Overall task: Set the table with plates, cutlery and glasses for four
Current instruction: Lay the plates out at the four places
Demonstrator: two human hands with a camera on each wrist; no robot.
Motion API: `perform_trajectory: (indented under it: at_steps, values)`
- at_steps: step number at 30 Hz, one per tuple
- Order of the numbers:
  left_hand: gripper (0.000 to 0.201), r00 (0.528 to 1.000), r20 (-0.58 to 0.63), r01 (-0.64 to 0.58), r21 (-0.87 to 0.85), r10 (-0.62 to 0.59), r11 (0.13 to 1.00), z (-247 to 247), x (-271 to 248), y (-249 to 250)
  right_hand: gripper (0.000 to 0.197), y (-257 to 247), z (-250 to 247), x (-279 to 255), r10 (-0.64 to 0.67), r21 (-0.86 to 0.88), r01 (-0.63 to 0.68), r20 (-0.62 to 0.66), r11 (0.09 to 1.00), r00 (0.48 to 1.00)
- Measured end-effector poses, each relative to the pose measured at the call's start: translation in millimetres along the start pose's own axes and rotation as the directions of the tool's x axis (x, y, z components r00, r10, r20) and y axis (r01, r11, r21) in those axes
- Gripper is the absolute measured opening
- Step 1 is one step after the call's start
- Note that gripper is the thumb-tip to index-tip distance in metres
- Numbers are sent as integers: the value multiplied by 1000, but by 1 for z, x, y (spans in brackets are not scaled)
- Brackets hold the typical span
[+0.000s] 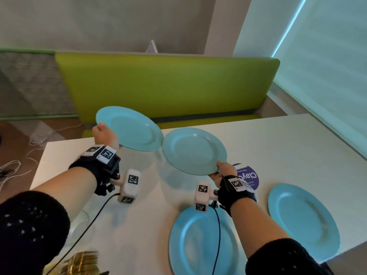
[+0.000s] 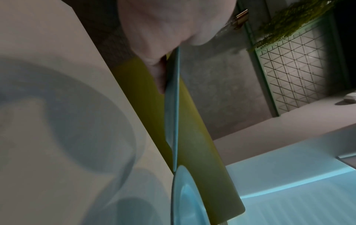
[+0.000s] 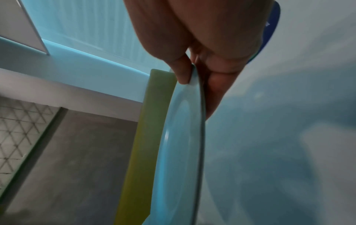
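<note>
While hands lift plates, two plates (image 1: 301, 215) (blue) lie nearby.

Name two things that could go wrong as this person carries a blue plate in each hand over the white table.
1. The left plate and right plate almost meet at their rims; they could knock together.
2. The left hand and right hand each pinch only a plate's edge; either grip could slip, and the right plate hangs tilted above the table.

Two blue plates (image 1: 129, 129) (image 1: 194, 150) aloft at my twelve o'clock, rims nearly touching; two more (image 1: 200, 243) (image 1: 303, 217) flat at five.
</note>
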State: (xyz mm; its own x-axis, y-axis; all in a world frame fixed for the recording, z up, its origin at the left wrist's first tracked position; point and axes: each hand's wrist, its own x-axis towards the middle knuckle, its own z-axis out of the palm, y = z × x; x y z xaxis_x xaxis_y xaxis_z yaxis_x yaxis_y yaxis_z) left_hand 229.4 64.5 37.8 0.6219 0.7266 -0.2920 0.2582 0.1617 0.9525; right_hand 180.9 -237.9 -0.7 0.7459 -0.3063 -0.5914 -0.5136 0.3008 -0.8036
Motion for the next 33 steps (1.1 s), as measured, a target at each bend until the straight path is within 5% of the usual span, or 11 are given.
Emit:
perform_trajectory:
  at_steps: [11, 23, 33]
  values:
    - [43, 994, 72, 93, -113, -85, 989, -28, 28, 6, 35, 41, 43, 8, 69, 60, -61, -140, 996, 988]
    - [41, 975, 188, 152, -193, -116, 969, -29, 41, 2, 40, 51, 68, 9, 152, 67, -144, -120, 987, 981]
    - [41, 974, 192, 159, -191, -122, 969, -37, 45, -3, 59, 49, 74, 16, 166, 64, -156, -218, 986, 962]
